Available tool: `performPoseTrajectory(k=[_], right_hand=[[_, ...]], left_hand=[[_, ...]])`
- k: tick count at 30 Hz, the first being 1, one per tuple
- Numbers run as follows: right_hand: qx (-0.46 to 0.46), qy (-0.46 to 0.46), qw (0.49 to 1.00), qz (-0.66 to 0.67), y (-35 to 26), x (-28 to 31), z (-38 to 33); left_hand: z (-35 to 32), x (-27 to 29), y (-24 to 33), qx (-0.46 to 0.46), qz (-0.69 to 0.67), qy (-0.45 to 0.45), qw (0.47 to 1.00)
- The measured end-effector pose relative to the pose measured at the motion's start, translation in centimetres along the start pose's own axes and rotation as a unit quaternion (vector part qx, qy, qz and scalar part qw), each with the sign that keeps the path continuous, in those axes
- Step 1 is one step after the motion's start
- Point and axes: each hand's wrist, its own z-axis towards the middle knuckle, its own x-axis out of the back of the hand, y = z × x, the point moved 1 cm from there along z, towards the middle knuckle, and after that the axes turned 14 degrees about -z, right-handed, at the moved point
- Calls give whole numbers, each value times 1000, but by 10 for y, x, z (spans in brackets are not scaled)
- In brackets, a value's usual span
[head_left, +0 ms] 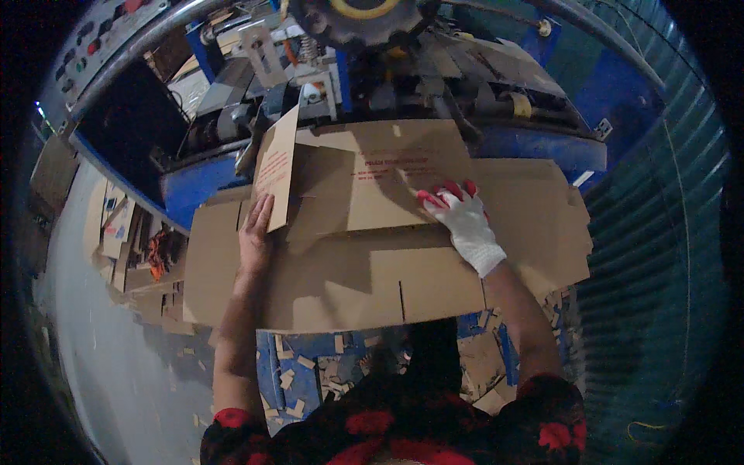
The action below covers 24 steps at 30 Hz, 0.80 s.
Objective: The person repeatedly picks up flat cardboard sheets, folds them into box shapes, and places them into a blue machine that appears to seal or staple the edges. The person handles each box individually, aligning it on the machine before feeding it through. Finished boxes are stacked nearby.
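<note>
A brown cardboard box blank (372, 182) with red print lies in front of me, its left panel (280, 167) folded up and tilted. My left hand (256, 225), bare, rests against the lower outer part of that raised panel with its fingers stretched along it. My right hand (459, 217) wears a white knit glove with red fingertips. Its fingers are spread over the near right part of the blank. Beneath lies a larger flat cardboard sheet (341, 283) with slots along its near edge. My left thumb is hard to make out.
Beyond the cardboard stands a blue machine (535, 147) with rollers and a large dark wheel (364, 19). A control panel (97, 46) with buttons is at the far left. Cardboard scraps (298, 380) litter the area below. A green corrugated wall (659, 256) rises on the right.
</note>
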Motion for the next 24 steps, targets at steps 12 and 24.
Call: performPoseTrajectory(k=[12, 24], right_hand=[[-70, 22, 989, -125, 67, -42, 186], [-259, 63, 963, 42, 73, 9, -83]], left_hand=[[154, -84, -104, 149, 176, -62, 971], [-111, 128, -14, 339, 408, 9, 848]])
